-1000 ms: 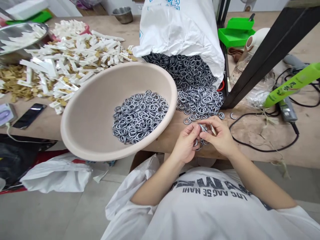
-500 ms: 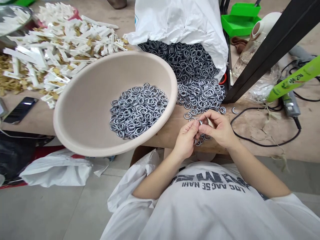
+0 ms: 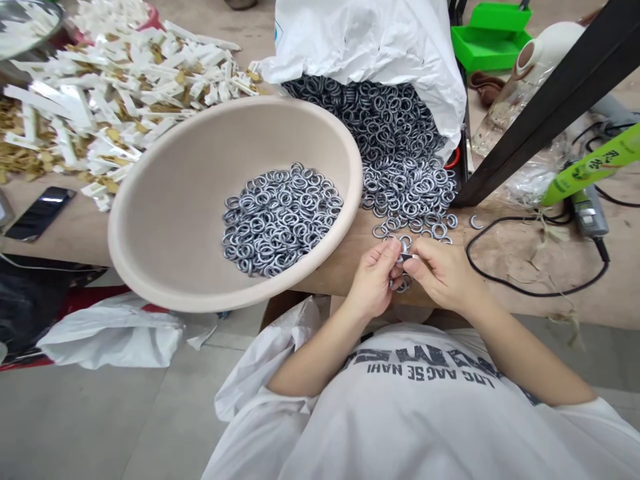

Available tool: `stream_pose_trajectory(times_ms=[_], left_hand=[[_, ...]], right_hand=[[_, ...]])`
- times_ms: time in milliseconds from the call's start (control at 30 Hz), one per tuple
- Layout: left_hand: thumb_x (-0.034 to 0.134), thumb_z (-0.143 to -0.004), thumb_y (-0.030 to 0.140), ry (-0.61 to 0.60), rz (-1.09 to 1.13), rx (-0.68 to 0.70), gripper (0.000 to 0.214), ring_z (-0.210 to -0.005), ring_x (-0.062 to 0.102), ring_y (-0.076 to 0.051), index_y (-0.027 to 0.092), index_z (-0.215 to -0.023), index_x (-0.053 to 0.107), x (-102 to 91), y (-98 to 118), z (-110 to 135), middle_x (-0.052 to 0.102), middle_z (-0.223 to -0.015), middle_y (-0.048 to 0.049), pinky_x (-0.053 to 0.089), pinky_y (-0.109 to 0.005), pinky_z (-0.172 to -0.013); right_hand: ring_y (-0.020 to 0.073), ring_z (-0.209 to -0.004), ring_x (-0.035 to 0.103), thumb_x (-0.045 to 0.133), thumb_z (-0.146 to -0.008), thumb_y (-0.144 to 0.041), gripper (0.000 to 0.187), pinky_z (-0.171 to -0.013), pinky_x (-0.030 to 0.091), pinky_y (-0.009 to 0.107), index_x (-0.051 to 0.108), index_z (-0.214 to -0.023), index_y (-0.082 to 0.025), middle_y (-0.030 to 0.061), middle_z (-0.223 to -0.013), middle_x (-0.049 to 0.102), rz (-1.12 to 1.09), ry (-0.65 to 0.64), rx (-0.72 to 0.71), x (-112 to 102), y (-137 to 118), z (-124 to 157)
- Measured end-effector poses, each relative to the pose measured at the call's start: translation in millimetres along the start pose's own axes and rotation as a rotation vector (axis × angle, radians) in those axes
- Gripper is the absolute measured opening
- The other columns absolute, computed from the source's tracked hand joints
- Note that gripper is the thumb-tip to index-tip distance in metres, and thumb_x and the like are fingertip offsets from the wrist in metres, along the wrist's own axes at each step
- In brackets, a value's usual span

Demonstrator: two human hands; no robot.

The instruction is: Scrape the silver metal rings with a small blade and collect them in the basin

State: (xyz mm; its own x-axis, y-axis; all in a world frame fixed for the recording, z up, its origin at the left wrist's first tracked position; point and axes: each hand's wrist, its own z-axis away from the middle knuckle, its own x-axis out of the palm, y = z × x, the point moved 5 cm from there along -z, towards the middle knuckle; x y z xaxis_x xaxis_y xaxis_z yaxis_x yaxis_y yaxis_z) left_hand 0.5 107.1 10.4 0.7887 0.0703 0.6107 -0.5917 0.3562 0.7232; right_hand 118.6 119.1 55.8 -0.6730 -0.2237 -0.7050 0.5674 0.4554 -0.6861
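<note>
My left hand [image 3: 375, 277] pinches a grey ring [image 3: 405, 246] between thumb and fingers, just above the table's front edge. In my right hand [image 3: 443, 270] is a small dark flat blade [image 3: 407, 257], gripped between thumb and forefinger, its tip against or very close to the ring. Most of the blade is hidden by the fingers. A few loose rings [image 3: 403, 283] show under and behind my hands. More rings spill from a white sack [image 3: 370, 40] beyond them. To the left, a large beige basin [image 3: 145, 220] holds a heap of the same grey rings [image 3: 283, 220].
A pile of white plastic strips [image 3: 115, 100] covers the back left, with a phone [image 3: 41, 213] in front. On the right stand a slanted black post [image 3: 545, 107], a green tray [image 3: 490, 47], a bright green packet [image 3: 595, 167] and a black cable [image 3: 540, 292].
My right hand has drawn slightly down and closed further, and the dark blade shows more plainly between the hands. My left hand keeps its pinch. The whole view has shifted a little.
</note>
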Motion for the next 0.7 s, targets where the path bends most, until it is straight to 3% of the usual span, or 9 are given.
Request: stream_pose_trajectory(times_ms=[100,233,467,700], left_hand=[[0.08,-0.076,0.054,-0.042,-0.019,-0.007,0.048,-0.048,0.027,-0.004,0.017,-0.069,0.05,0.6,0,5,0.035,-0.057,0.0076,0.024,-0.014,-0.041],[0.077,-0.08,0.054,-0.115,-0.041,0.012,0.049,-0.05,0.028,-0.005,0.017,-0.066,0.049,-1.1,4,12,0.036,-0.058,0.0061,0.028,-0.015,-0.043],[0.077,-0.081,0.053,-0.045,0.007,0.058,0.046,-0.049,0.027,-0.005,0.017,-0.068,0.05,-16.7,9,10,0.035,-0.057,0.0066,0.027,-0.015,-0.043],[0.076,-0.08,0.056,-0.039,0.005,0.055,0.047,-0.048,0.026,-0.005,0.017,-0.069,0.051,-23.0,8,10,0.034,-0.057,0.0069,0.026,-0.015,-0.042]], right_hand=[[0.0157,-0.066,0.052,0.034,-0.103,-0.06,0.052,-0.064,0.034,0.029,0.054,-0.075,-0.022,0.0013,-0.07,0.057,-0.1,-0.046,0.016,2,7,-3],[0.0138,-0.061,0.046,0.036,-0.104,-0.058,0.051,-0.061,0.03,0.028,0.048,-0.07,-0.022,-0.0016,-0.065,0.049,-0.159,-0.01,0.009,0,10,-4],[0.0129,-0.058,0.04,0.034,-0.103,-0.063,0.053,-0.058,0.025,0.029,0.045,-0.07,-0.022,-0.0007,-0.065,0.049,0.024,-0.057,-0.111,7,-18,-8],[0.0133,-0.06,0.044,0.035,-0.103,-0.061,0.054,-0.059,0.027,0.028,0.05,-0.07,-0.021,0.0003,-0.066,0.054,0.019,-0.09,-0.126,14,-22,-8]])
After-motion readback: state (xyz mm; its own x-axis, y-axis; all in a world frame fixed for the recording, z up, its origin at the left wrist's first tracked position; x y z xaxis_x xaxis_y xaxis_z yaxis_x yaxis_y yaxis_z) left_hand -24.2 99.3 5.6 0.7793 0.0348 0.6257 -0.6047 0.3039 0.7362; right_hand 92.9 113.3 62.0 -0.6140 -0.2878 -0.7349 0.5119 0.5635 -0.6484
